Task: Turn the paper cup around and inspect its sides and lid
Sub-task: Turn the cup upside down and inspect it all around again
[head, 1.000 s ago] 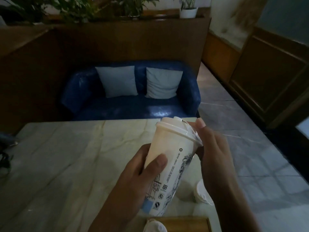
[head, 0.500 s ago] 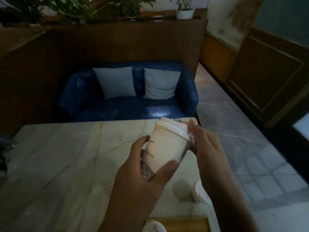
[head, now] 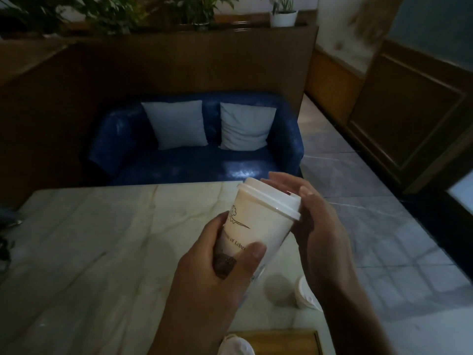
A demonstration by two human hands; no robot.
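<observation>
A white paper cup (head: 258,221) with dark printed drawing and lettering is held above the marble table, tilted with its top leaning right. Its white plastic lid (head: 271,196) sits on the rim. My left hand (head: 217,275) wraps around the cup's lower half, thumb across the front. My right hand (head: 314,226) curls around the lid's far and right edge, fingertips touching the rim. The cup's base is hidden behind my left hand.
The marble table (head: 89,252) lies below. A second cup (head: 305,294) lies near its right edge beside a round mark. A wooden tray (head: 284,342) sits at the near edge. A blue sofa (head: 194,162) with two cushions stands beyond.
The cup has been turned in my hands: the side with small icons and a drawing gave way to a plainer face with lettering. My left hand shifted its grip lower; the right stayed at the lid.
</observation>
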